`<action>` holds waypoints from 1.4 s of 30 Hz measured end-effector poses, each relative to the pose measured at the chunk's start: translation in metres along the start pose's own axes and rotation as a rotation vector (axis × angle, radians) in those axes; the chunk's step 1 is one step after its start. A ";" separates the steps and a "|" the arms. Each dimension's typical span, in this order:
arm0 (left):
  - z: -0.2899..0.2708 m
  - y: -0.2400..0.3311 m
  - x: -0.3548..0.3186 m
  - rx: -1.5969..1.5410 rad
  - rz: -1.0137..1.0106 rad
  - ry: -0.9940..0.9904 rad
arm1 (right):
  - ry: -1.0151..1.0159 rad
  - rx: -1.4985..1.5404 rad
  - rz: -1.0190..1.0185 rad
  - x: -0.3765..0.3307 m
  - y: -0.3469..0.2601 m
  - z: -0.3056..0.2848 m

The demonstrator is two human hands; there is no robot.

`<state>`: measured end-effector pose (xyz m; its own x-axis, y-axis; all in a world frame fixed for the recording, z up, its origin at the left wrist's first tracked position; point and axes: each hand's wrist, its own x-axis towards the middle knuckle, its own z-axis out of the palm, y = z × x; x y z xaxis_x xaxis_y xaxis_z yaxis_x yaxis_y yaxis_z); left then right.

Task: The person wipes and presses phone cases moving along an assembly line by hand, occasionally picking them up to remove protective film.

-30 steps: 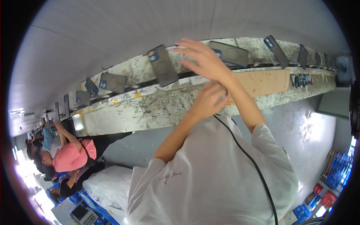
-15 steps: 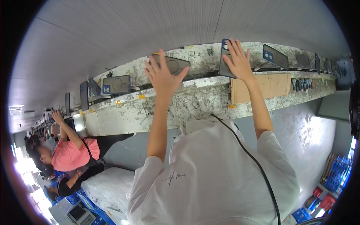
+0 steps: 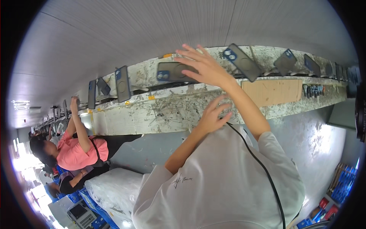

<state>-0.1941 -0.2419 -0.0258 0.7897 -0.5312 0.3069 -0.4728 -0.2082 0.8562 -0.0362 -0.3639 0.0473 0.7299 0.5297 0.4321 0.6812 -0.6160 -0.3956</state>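
Near the far strip of the workbench, my right hand (image 3: 206,66) is stretched out with fingers apart, over the right end of a smoky phone case (image 3: 171,71) with a blue camera surround and a ring on its back. Whether the fingertips touch it I cannot tell. Closer to my chest, my left hand (image 3: 213,116) hovers with loosely spread fingers above the bench's near part, holding nothing. Just right of my right hand, another such phone case (image 3: 244,63) lies slanted. Farther right is a tilted phone case (image 3: 285,62); to the left one stands lengthwise, a phone case (image 3: 122,84).
The long, scuffed white workbench (image 3: 183,108) curves across the view. A sheet of cardboard (image 3: 271,92) lies on it, beside a row of small dark pieces (image 3: 313,90). At left, a person in a pink top (image 3: 82,152) reaches to the line. Plastic-wrapped goods (image 3: 114,187) stand behind.
My left hand has drawn back from the far strip toward my chest. My right hand has swung left over a different phone case. The row of phone cases has shifted rightward.
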 end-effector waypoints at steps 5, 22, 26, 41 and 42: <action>-0.061 -0.015 -0.042 0.082 -0.123 0.254 | -0.081 -0.211 0.142 -0.014 0.025 0.037; -0.119 -0.072 0.132 0.629 0.122 -0.063 | 0.301 -0.250 1.068 -0.164 0.077 -0.084; -0.077 -0.043 0.127 0.480 0.221 0.100 | 0.482 -0.258 0.765 -0.109 0.036 -0.086; -0.176 -0.028 -0.013 0.453 -0.232 0.802 | 0.139 -0.324 0.339 -0.058 0.044 0.019; -0.184 -0.035 0.012 0.641 -0.177 0.830 | 0.142 -0.332 0.343 -0.069 0.049 0.013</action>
<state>-0.0962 -0.0899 0.0238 0.7723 0.2257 0.5939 -0.2516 -0.7497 0.6121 -0.0526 -0.4228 -0.0128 0.8781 0.1938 0.4374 0.3316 -0.9056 -0.2645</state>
